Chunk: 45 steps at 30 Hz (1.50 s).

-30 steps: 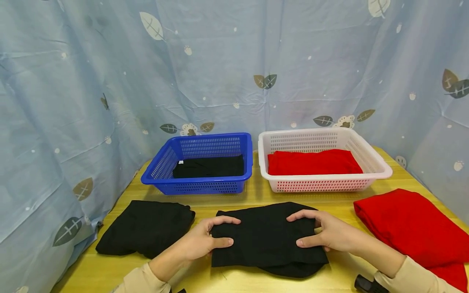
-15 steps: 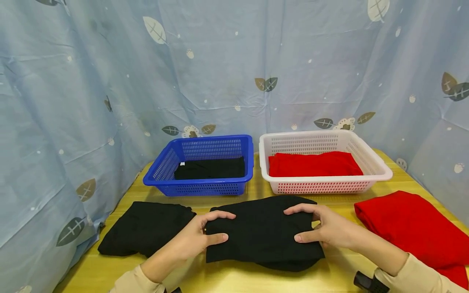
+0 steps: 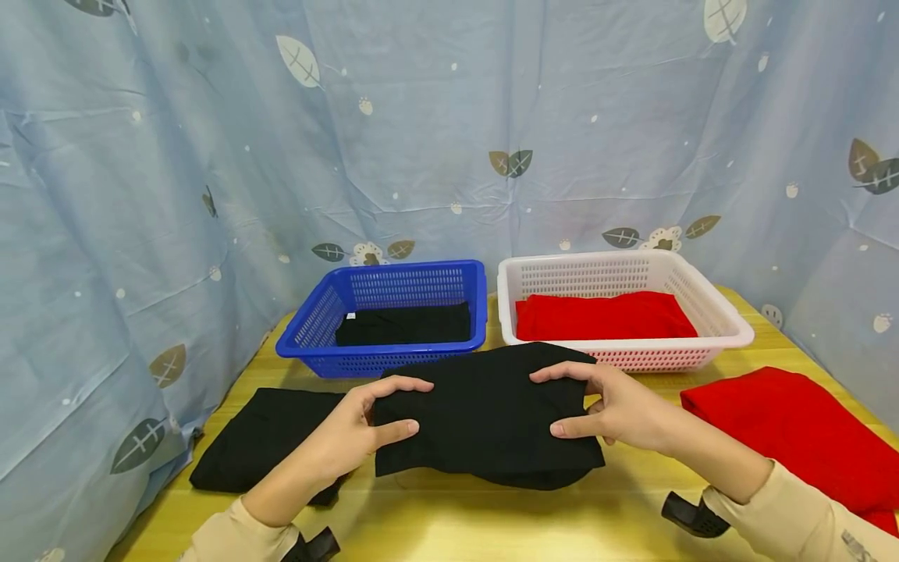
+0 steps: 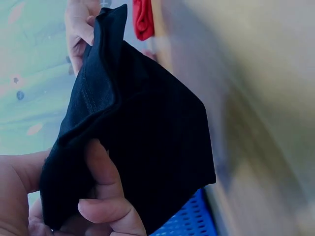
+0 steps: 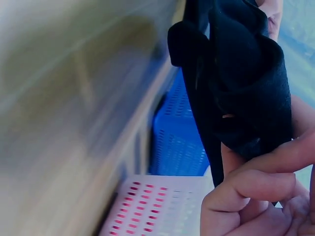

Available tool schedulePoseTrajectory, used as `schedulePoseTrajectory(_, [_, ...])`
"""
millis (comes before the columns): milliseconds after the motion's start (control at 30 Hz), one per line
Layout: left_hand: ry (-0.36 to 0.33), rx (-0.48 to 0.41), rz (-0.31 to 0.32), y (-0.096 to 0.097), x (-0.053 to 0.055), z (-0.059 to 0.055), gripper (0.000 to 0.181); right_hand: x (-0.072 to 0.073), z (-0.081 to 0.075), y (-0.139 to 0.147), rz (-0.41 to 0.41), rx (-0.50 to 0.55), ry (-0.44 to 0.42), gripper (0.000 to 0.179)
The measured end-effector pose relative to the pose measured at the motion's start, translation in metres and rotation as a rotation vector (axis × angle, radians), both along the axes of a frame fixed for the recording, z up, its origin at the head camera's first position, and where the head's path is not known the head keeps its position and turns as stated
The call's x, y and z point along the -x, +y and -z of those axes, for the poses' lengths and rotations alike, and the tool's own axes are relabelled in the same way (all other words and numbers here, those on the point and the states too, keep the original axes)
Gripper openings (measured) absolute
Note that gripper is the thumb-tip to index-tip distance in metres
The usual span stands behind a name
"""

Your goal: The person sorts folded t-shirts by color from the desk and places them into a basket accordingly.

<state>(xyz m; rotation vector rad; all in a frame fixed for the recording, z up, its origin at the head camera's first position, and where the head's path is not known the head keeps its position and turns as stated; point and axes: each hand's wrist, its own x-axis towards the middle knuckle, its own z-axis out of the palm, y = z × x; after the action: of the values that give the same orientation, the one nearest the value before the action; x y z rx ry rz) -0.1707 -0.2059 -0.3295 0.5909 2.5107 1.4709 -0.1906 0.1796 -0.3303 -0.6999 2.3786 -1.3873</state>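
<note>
A folded black garment (image 3: 485, 417) hangs in the air over the table, held level between both hands. My left hand (image 3: 351, 429) grips its left end, thumb on the near face and fingers curling underneath. At the opposite end my right hand (image 3: 614, 406) pinches the folded layers. The left wrist view shows the garment's (image 4: 152, 132) open fold edges, with the left fingers (image 4: 106, 169) tucked under it. In the right wrist view the rolled layers of the garment (image 5: 246, 83) rise above the right fingers (image 5: 241, 196).
Behind the garment stand a blue basket (image 3: 393, 350) with folded black cloth (image 3: 403, 324) and a white basket (image 3: 730, 328) with folded red cloth (image 3: 604, 314). Another black garment (image 3: 260, 441) lies on the table's left side; a red one (image 3: 794, 437) lies right.
Both hands have lifted the folded black garment off the table and carried it up, slightly left and toward the baskets. It now overlaps the blue basket's front in the head view.
</note>
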Motion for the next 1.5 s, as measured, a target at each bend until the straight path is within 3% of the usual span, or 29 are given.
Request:
schedulePoseTrajectory(333, [0.081,0.001,-0.032,-0.012,0.007,-0.025,0.043,0.012,-0.026,-0.013,0.016,-0.039,0.077,0.061])
schedulePoseTrajectory(767, [0.195,0.056,-0.083,-0.039,0.030,-0.066,0.042,0.047,-0.058,-0.042,0.036,-0.030,0.167,0.062])
schedulePoseTrajectory(933, [0.212,0.079,-0.115,-0.052,0.046,-0.076,0.043,0.067,-0.066,-0.059,0.030,0.010,0.170,0.064])
schedulePoseTrajectory(1167, [0.165,0.098,-0.172,-0.072,0.075,-0.085,0.047,0.101,-0.070,-0.086,0.039,0.060,0.202,0.059])
schedulePoseTrajectory(1500, [0.121,0.111,-0.249,-0.091,0.116,-0.084,0.050,0.144,-0.070,-0.123,0.065,0.012,0.232,0.056])
